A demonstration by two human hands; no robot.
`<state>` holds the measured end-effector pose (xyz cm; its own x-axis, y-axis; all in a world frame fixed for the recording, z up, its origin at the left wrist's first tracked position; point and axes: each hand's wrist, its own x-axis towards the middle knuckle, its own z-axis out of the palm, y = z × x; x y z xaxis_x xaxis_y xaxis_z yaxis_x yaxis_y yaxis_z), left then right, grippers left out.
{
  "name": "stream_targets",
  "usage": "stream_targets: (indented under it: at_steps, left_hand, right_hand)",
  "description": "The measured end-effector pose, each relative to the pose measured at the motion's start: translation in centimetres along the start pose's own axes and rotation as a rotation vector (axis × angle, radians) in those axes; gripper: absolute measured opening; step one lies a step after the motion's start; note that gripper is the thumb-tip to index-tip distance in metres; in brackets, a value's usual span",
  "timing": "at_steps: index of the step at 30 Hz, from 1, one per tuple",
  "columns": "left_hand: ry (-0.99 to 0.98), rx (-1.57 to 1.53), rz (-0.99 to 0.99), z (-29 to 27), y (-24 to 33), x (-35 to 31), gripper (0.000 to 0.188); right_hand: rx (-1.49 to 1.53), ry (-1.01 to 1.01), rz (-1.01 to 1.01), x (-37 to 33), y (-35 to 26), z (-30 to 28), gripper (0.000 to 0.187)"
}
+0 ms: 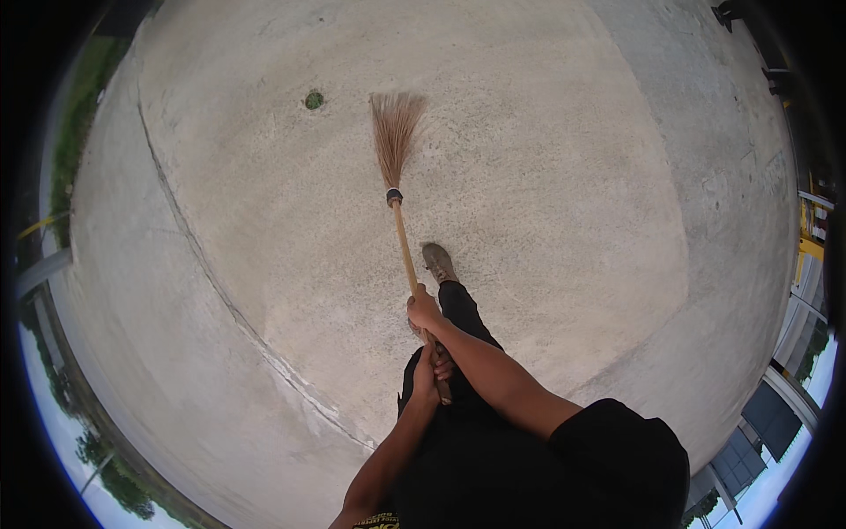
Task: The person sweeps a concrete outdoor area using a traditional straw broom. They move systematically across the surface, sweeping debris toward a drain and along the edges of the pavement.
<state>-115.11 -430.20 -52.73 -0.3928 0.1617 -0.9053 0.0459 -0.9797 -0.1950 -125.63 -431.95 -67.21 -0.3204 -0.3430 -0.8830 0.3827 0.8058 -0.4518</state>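
A broom point(402, 238) with a long wooden handle and a fanned head of stiff brown bristles reaches out ahead of me over the concrete. A dark band binds the bristles to the handle. My right hand point(425, 310) is wrapped round the middle of the handle, farther out. Closer to my body, my left hand point(430, 370) grips the handle near its end, which sticks out a little below the fingers. The bristle tips point away from me and appear to be at the ground.
The concrete floor point(546, 203) spreads all round, with a long crack point(198, 256) on the left. A small round hole with green in it point(314, 100) lies left of the bristles. My shoe point(438, 262) is right of the handle. Grass point(79, 115) borders the far left; yellow structures point(811, 242) stand at right.
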Motion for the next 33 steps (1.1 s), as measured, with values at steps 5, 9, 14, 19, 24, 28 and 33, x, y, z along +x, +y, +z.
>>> stream_targets:
  at_steps: [5, 9, 14, 19, 24, 28, 33]
  left_hand:
    - [0.197, -0.120, 0.438, 1.3, 5.5, -3.4, 0.043]
    - [0.230, -0.184, 0.520, 4.7, 5.9, -3.1, 0.059]
    - [0.057, 0.131, 0.307, 4.5, 3.8, -4.1, 0.047]
    - [-0.273, 0.364, 0.128, 5.9, 11.1, 0.1, 0.045]
    - [-0.290, 0.420, 0.067, 0.8, 17.9, 2.7, 0.044]
    - [-0.078, -0.030, 0.189, -11.3, 21.6, -3.4, 0.041]
    - [0.044, -0.357, 0.437, -18.3, 30.5, -10.9, 0.046]
  right_hand:
    - [-0.305, -0.495, -0.086, 0.6, -8.6, 13.9, 0.047]
    - [-0.363, -0.590, -0.334, -1.9, -12.9, 12.2, 0.063]
    - [-0.118, -0.229, -0.343, -4.4, -13.7, 3.2, 0.072]
    - [0.120, 0.328, -0.263, -0.4, -16.9, -4.3, 0.070]
    - [0.237, 0.422, -0.200, 3.7, -17.2, 1.4, 0.070]
    - [-0.164, 0.024, -0.079, 6.1, -14.2, 20.5, 0.070]
    - [-0.535, -0.397, -0.230, 6.4, -16.3, 42.6, 0.070]
